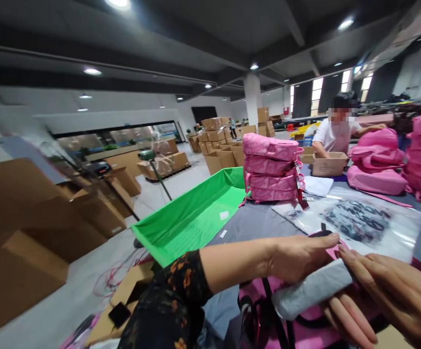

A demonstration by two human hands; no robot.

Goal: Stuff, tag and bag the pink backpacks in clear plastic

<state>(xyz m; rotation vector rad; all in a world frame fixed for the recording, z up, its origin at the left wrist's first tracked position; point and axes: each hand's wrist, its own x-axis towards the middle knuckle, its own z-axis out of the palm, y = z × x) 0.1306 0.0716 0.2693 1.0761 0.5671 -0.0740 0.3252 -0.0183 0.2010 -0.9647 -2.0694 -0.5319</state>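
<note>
Right grip (386,281) around white bundle (310,292), left grip (299,254) beside, pink bag (315,335) beneath.

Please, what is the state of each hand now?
Left hand: closed, pinching pink material.
Right hand: closed, holding pale roll at one end.

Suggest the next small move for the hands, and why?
I'd firm up the right hand on the white roll before shifting anything: the roll's left end juts past its fingers over the pink bag, and the left hand seems busy at the pink flap, so it probably can't steady that end.
</note>
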